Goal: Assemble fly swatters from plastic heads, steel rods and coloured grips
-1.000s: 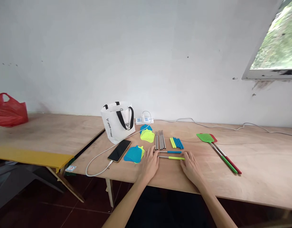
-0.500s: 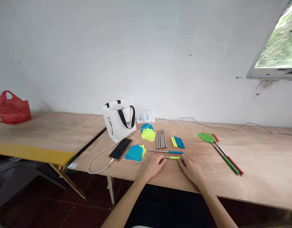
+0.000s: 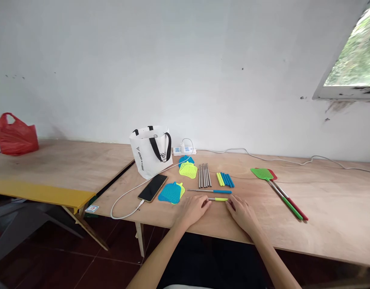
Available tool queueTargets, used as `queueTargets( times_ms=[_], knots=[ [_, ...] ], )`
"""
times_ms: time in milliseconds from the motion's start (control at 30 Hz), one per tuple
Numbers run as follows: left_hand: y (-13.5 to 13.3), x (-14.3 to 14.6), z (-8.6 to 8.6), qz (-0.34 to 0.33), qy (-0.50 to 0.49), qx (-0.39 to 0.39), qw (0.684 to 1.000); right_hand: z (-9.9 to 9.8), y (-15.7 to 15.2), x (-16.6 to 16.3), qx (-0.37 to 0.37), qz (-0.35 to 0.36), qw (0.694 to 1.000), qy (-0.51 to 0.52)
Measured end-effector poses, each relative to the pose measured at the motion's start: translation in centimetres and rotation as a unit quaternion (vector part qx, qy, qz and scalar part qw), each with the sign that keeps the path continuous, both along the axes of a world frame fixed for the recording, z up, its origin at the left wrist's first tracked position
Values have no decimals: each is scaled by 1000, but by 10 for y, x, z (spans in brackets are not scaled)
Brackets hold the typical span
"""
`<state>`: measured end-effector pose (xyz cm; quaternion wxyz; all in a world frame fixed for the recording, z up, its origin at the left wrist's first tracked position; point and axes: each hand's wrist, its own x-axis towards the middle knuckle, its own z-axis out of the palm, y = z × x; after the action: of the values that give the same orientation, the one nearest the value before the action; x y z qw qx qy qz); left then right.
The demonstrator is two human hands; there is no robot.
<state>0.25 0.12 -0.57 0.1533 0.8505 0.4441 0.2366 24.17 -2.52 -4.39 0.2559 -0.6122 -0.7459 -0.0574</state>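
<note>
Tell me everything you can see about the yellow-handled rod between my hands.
The yellow-handled rod has a slim, silver, metallic-looking shaft and a yellow-green handle. It looks straight and runs left to right along the wooden tabletop, nearer you than the blue-handled rod and roughly parallel. The left hand hides the shaft's left end; the right hand is at the handle's right end. Their grip is unclear.

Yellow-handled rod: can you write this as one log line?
yellow-handled rod: between hands | left hand: at metal end | right hand: at handle end | blue-handled rod: lies beyond
</note>
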Motion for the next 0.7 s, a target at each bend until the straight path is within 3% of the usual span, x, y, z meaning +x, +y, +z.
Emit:
queueTargets(
  times_ms=[433,567,700],
  knots=[
    [-2,1,4,8,0,-12,1000,-3,2,1,-1,7,1000,-1],
    [-4,-9,20,6,13,-25,1000,-1,1,0,2,3,1000,3],
    [-1,-37,46,61,42,-42,996,0,0,-2,15,3,1000,2]
  ],
)
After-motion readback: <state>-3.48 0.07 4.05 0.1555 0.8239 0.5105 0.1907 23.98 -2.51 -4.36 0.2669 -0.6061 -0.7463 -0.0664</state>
